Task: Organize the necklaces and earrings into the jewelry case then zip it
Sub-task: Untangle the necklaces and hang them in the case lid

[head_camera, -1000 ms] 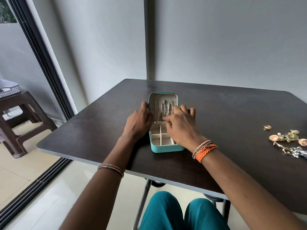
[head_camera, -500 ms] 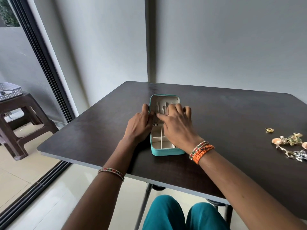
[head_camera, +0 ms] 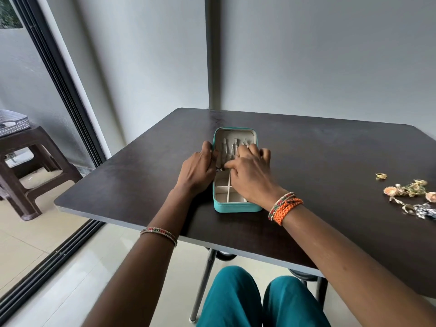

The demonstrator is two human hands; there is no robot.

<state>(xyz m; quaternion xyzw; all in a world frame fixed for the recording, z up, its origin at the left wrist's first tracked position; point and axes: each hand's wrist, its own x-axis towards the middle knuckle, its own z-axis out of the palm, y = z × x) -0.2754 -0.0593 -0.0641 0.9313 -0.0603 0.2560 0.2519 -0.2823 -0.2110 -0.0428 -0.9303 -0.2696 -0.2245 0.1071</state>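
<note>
A teal jewelry case lies open on the dark table, its lid flat toward the far side. Silver necklaces hang in the lid's beige lining. The near half has small white compartments. My left hand holds the case's left edge near the hinge, thumb on the lid's rim. My right hand lies across the hinge. Its fingers press on the lower part of the necklaces, and its thumb points left. A heap of gold earrings and chains lies at the table's right, with one gold piece apart from it.
A brown plastic stool with a patterned tray stands on the floor at the left, beyond a black sliding-door frame. Grey walls meet behind the table. My knees in teal trousers are under the near table edge.
My right hand's fingers have slid a little farther up onto the lid's lining over the necklaces. My left hand has stayed on the case's left edge.
</note>
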